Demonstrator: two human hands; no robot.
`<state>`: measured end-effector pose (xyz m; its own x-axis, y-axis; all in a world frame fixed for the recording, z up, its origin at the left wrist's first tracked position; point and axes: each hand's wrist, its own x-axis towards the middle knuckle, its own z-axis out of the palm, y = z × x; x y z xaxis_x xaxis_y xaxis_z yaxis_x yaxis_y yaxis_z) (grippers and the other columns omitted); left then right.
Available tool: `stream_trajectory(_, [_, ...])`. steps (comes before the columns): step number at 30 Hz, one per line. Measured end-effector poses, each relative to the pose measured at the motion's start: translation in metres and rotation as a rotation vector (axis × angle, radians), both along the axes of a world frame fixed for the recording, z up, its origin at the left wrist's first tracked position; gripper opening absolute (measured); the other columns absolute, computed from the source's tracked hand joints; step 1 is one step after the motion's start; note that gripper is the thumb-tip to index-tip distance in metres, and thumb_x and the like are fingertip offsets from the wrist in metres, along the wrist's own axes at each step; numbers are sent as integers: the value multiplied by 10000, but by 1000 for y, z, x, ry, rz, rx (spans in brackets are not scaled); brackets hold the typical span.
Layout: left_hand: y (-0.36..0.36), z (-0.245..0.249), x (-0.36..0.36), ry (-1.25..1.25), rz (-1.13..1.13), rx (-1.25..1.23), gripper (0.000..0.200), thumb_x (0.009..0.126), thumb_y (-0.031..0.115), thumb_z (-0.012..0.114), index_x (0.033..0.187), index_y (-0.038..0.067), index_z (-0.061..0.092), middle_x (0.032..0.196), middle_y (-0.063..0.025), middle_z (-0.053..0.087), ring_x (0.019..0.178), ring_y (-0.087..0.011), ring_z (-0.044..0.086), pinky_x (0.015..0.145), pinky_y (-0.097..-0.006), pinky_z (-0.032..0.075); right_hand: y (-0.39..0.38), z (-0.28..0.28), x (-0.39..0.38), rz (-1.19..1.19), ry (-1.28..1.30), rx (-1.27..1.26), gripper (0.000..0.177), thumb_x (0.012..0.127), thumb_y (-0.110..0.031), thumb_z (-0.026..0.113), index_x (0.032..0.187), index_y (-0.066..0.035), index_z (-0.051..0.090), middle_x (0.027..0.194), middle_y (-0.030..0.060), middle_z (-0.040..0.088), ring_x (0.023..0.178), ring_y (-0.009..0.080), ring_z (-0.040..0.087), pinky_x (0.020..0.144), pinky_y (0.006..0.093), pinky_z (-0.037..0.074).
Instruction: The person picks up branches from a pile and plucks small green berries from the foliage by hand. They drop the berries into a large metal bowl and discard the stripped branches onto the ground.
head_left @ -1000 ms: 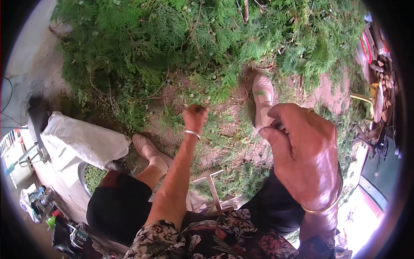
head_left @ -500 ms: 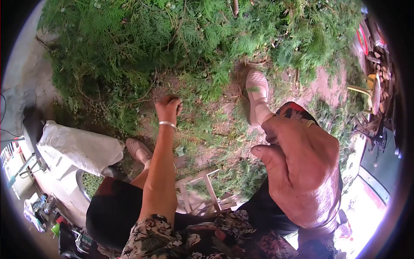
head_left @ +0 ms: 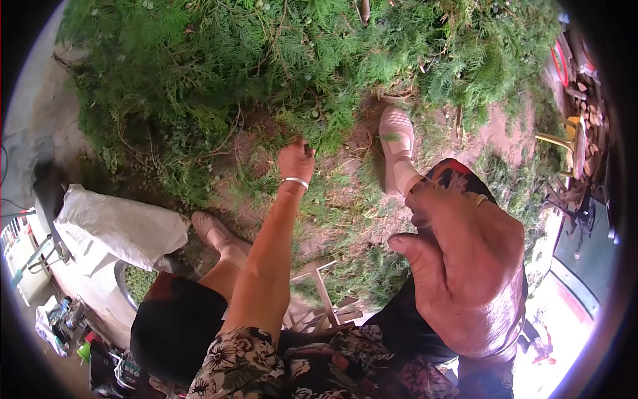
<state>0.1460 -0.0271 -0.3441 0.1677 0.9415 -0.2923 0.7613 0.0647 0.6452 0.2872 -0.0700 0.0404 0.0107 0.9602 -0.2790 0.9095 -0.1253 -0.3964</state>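
A big heap of cut green conifer branches (head_left: 266, 66) lies on the ground in front of me. My left hand (head_left: 296, 159), with a silver bangle on the wrist, reaches to the near edge of the heap. Its fingers are pinched on a green sprig (head_left: 307, 137). My right hand (head_left: 465, 266) hangs close to the camera above my right knee. I see its back, with the fingers curled in and the thumb sticking out, so whatever is in the palm is hidden. My feet in beige shoes (head_left: 397, 136) rest on patchy grass.
A metal bowl of small green cones (head_left: 136, 279) sits at my left, partly under a white sack (head_left: 119, 226). I sit on a low wooden stool (head_left: 319, 292). A yellow-legged object (head_left: 565, 143) and wood scraps (head_left: 588, 100) lie at the right.
My left hand has moved right and forward from the bare patch of ground to the edge of the branch heap. My right hand has barely shifted.
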Motion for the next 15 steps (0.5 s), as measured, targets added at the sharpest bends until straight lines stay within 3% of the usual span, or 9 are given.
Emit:
stream_trajectory(3, [7,-3,12,265,-131,-42,144,728,112,670,837,25,633,754,-223,636,742,-417,618,662,-467,510,0,-1,1,-10,10,19,345,711,-115,711,1012,1,590,766,140,620,624,315,578,558,396,438])
stream_trajectory(4, [6,-2,10,259,-181,42,139,745,59,643,868,-5,636,708,-190,641,627,-296,632,563,-385,513,0,-1,2,-12,16,32,340,723,-142,709,1007,3,591,762,138,619,624,313,579,554,396,438])
stream_trajectory(5, [5,1,3,263,-182,45,139,745,59,643,868,-5,636,708,-190,641,627,-296,632,563,-385,513,-1,0,2,-13,19,34,340,723,-142,709,1007,3,591,762,138,619,624,313,579,554,396,438])
stream_trajectory(7, [2,11,-17,-598,279,-632,126,756,75,629,828,-28,618,706,-166,634,613,-251,623,449,-345,470,-3,1,2,13,13,58,344,741,-197,704,992,10,592,754,136,613,619,307,579,551,391,437])
stream_trajectory(8, [-5,27,-24,-841,466,-720,96,776,60,614,825,-23,616,694,-123,616,547,-171,576,389,-261,408,-4,1,3,13,17,63,344,741,-197,704,992,10,592,754,136,613,619,307,579,551,391,437])
stream_trajectory(9, [-12,30,-34,-837,467,-717,96,776,60,614,825,-23,616,694,-123,616,547,-171,576,389,-261,408,-4,1,3,15,10,63,350,745,-215,702,987,13,592,751,135,610,613,304,575,550,389,435])
stream_trajectory(11, [-23,34,-55,-1262,837,-905,74,789,52,614,818,-16,616,672,-124,609,496,-173,558,366,-252,392,-7,0,1,20,9,56,357,749,-233,699,982,16,593,748,134,608,608,301,572,548,387,433])
stream_trajectory(13, [-24,33,-65,-1270,880,-852,82,792,64,632,819,-11,617,663,-116,606,467,-178,550,367,-256,402,-7,-1,1,31,22,66,357,741,-218,704,985,17,593,740,134,605,592,296,558,544,388,425])
stream_trajectory(15, [-15,24,-72,-1005,844,-563,108,790,95,658,853,15,622,653,-107,600,488,-207,567,406,-288,442,-8,-3,1,27,21,80,351,735,-212,707,976,16,593,735,133,601,590,295,552,539,386,418])
